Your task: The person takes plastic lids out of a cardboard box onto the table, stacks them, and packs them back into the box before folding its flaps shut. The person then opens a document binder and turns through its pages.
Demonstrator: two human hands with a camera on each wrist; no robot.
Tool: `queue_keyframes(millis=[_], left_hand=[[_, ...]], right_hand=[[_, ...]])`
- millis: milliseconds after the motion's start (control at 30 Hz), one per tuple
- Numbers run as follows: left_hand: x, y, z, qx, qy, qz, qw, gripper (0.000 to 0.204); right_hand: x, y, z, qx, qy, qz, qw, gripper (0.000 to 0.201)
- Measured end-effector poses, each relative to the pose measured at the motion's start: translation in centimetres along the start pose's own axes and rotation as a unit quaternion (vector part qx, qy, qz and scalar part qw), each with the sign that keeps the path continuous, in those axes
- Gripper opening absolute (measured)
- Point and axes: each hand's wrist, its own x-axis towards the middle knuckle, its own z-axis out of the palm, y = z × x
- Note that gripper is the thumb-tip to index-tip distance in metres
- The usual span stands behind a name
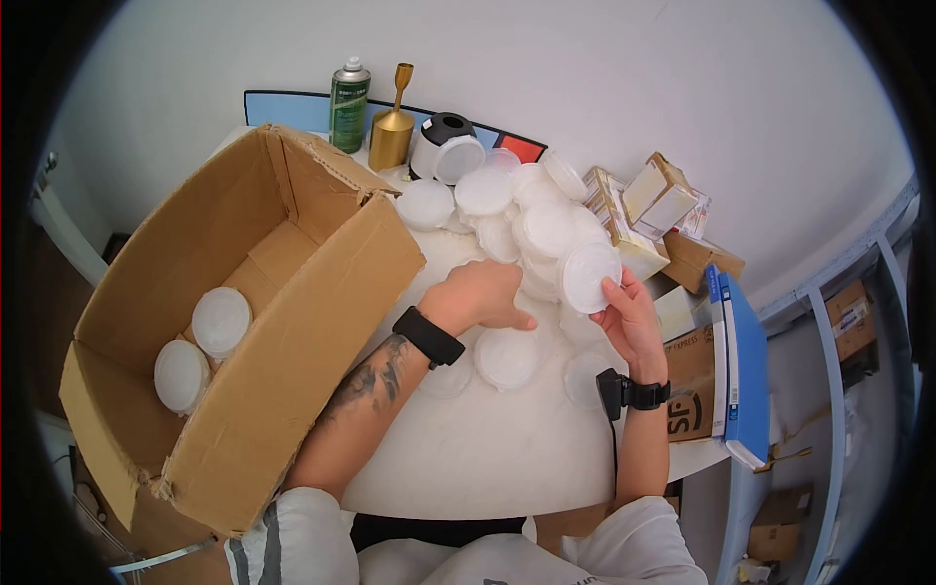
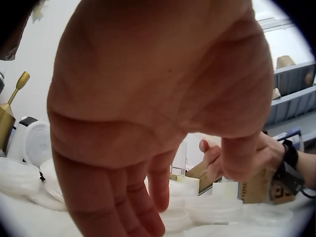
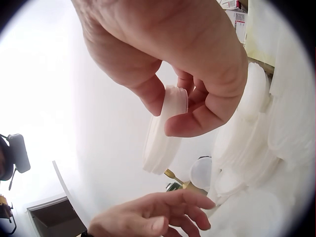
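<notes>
My right hand (image 1: 636, 322) pinches a shallow round white lidded plastic container (image 1: 588, 276) by its rim, thumb on one face and fingers behind. In the right wrist view this container (image 3: 164, 133) is held tilted, nearly edge-on. My left hand (image 1: 487, 292) hovers over the table, palm down, with loosely bent fingers and nothing in its grasp. Just below its thumb lies another white container (image 1: 509, 357). Beyond both hands spreads a heap of similar containers (image 1: 546, 226). Two more, one of them a white container (image 1: 222, 322), lie inside the open cardboard box (image 1: 322, 375) at left.
Behind the heap stand a green spray can (image 1: 349, 107), a gold candle holder (image 1: 392, 136) and a black-and-white device (image 1: 444, 132). Small cartons (image 1: 658, 190) and blue binders (image 1: 746, 370) line the right side. The table (image 1: 468, 478) has a rounded near edge.
</notes>
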Motion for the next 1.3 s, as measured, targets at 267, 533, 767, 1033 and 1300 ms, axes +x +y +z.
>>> queue_keyframes(millis=[267, 533, 767, 1033, 1300], left_hand=[[0.4, -0.1, 0.9, 0.122, -0.159, -0.063, 0.978, 0.05], [0.0, 0.4, 0.9, 0.12, -0.158, -0.069, 0.978, 0.053], [0.0, 2.0, -3.0, -0.63, -0.117, -0.059, 0.765, 0.035], [0.6, 4.1, 1.9, -0.611, -0.16, -0.067, 0.772, 0.034], [0.5, 4.5, 1.7, -0.532, -0.122, -0.08, 0.834, 0.051]], right_hand=[[-0.9, -1.5, -1.2, 0.01, -0.052, -0.023, 0.998, 0.036], [-0.5, -1.8, -1.9, 0.025, -0.058, -0.026, 0.998, 0.04], [-0.5, -1.6, -3.7, 0.057, -0.192, -0.104, 0.974, 0.06], [-0.7, -1.0, 0.5, 0.008, -0.079, -0.083, 0.993, 0.05], [-0.6, -0.1, 1.8, -0.001, -0.051, -0.111, 0.992, 0.052]])
